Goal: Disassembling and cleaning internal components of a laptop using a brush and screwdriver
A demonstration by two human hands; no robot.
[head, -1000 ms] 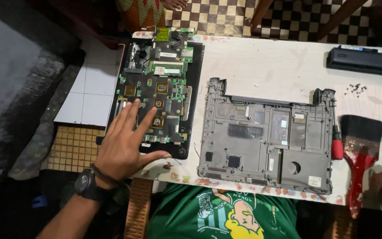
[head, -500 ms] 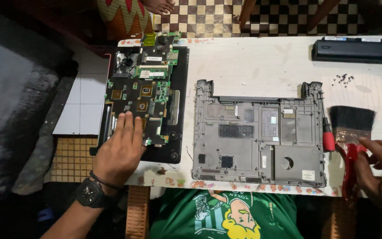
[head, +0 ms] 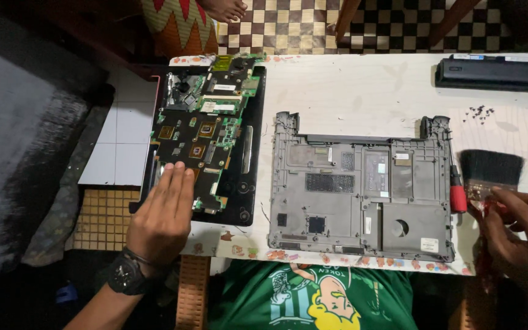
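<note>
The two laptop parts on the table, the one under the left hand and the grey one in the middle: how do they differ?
The circuit board is dark with green patches and many small chips, while the grey bottom case is plain plastic with panels and vents. The left hand rests flat on the circuit board; no hand touches the grey bottom case. The right hand holds a brush beside it. Both lie flat on the white table.

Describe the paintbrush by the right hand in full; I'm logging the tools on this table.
The paintbrush is a wide, flat brush with dense black bristles and a glossy red handle. It lies flat near the right edge of the white table, bristles pointing away from the person, just right of the grey laptop base and a red-handled tool. The right hand grips its handle, covering most of it. The bristles look splayed; wear cannot be judged.
</note>
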